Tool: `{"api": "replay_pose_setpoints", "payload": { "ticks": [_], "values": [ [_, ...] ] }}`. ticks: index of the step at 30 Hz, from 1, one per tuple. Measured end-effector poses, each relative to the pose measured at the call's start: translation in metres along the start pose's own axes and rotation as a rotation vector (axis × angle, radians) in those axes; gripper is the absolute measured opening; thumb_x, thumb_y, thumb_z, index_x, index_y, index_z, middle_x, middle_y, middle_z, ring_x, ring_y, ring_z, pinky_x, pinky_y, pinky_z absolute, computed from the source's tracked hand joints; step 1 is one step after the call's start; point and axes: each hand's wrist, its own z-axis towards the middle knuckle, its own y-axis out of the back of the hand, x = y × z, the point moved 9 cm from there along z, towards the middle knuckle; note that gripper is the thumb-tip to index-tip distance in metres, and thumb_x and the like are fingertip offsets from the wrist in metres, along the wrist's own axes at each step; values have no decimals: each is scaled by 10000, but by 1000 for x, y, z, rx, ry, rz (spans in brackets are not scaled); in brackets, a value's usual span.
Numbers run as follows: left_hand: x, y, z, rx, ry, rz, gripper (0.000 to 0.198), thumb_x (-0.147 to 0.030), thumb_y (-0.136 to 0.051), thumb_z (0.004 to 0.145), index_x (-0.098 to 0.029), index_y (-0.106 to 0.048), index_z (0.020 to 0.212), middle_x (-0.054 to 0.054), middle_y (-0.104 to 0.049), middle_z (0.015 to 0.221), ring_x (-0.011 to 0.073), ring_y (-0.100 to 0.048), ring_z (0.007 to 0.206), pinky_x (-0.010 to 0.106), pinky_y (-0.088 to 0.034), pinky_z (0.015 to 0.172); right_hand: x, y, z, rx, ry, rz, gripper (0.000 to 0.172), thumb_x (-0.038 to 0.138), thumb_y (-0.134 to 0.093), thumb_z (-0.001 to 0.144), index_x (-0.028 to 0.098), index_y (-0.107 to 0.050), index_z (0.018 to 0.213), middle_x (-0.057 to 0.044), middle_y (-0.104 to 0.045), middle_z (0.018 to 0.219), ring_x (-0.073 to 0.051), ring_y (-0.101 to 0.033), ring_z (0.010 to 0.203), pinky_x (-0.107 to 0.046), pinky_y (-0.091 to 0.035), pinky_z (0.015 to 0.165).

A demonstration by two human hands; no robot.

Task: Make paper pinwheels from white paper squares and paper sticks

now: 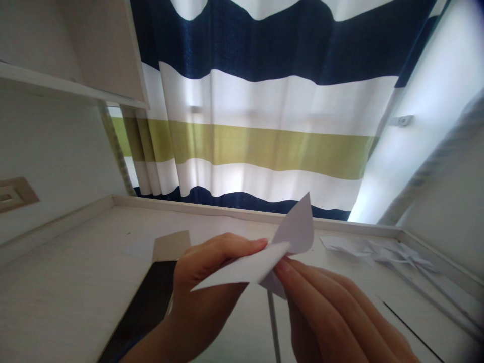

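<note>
A folded piece of white paper (pixel 264 252) is held up over the desk between both hands. My left hand (pixel 212 282) pinches its left flap, thumb on top. My right hand (pixel 325 312) grips it from the right with its fingers pressed together under the fold. One pointed flap of the paper stands upward. A thin white stick (pixel 273 322) runs down below the paper between the hands.
A pale wooden desk (pixel 68 282) with a raised rim. A dark flat slab (pixel 147 302) and a brown card (pixel 171 246) lie at the left. Several folded white paper pieces (pixel 378 249) lie at the right. A striped curtain (pixel 257 126) hangs behind.
</note>
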Motion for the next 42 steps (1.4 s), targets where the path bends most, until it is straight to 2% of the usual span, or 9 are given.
{"api": "replay_pose_setpoints", "payload": {
  "ticks": [4, 8, 13, 15, 25, 30, 35, 42],
  "values": [
    [0, -2, 0, 12, -12, -5, 250, -62, -693, 648, -250, -682, 812, -77, -676, 718, 58, -607, 634, 94, -467, 587, -8, -5, -3, 66, -141, 24, 172, 130, -594, 748, 157, -684, 893, -10, -703, 877, -183, -648, 775, -271, -461, 625],
    [4, -2, 1, 20, 34, -7, 234, -74, -686, 660, -255, -688, 809, -76, -681, 718, 57, -610, 629, 91, -463, 576, -10, -4, -2, 35, -138, 36, 143, 139, -591, 749, 150, -682, 859, -20, -700, 841, -171, -648, 753, -250, -484, 639],
    [21, -6, 4, 36, 210, -87, 159, -131, -653, 707, -260, -698, 788, -51, -699, 750, 87, -630, 655, 114, -472, 553, -14, -9, -2, 65, -125, 77, 194, 82, -584, 732, 143, -674, 892, -31, -689, 850, -170, -648, 746, -244, -506, 618],
    [23, -8, 4, 48, 233, -95, 138, -145, -655, 707, -250, -700, 784, -40, -699, 744, 101, -633, 656, 132, -481, 559, -14, -9, -2, 64, -133, 89, 186, 80, -594, 730, 132, -673, 890, -43, -688, 851, -176, -643, 744, -255, -502, 622],
    [18, -7, 3, 43, 152, -54, 138, -126, -679, 674, -217, -703, 775, -22, -693, 711, 122, -629, 643, 158, -487, 570, -17, -11, -2, 36, -130, 122, 164, 56, -588, 722, 109, -670, 853, -65, -681, 805, -189, -627, 712, -285, -481, 601],
    [17, -7, 5, 45, 166, -36, 134, -122, -681, 668, -213, -710, 763, -30, -693, 684, 104, -620, 606, 137, -471, 539, -22, -15, 0, 76, -138, 207, 173, 66, -586, 727, 114, -656, 878, -60, -670, 812, -168, -600, 708, -279, -466, 604],
    [17, -8, 6, 60, 185, -11, 116, -143, -659, 695, -206, -714, 777, -20, -703, 713, 103, -613, 597, 140, -466, 535, -24, -16, 3, 91, -114, 226, 99, 92, -612, 736, 100, -645, 829, -53, -648, 751, -148, -574, 677, -269, -456, 613],
    [20, -10, 3, 76, 218, -20, 137, -141, -661, 693, -221, -712, 793, -18, -707, 743, 117, -626, 632, 157, -482, 569, -19, -15, 6, 96, -34, 206, 96, 78, -628, 712, 76, -642, 807, -74, -641, 685, -170, -567, 615, -286, -438, 532]
  ]
}}
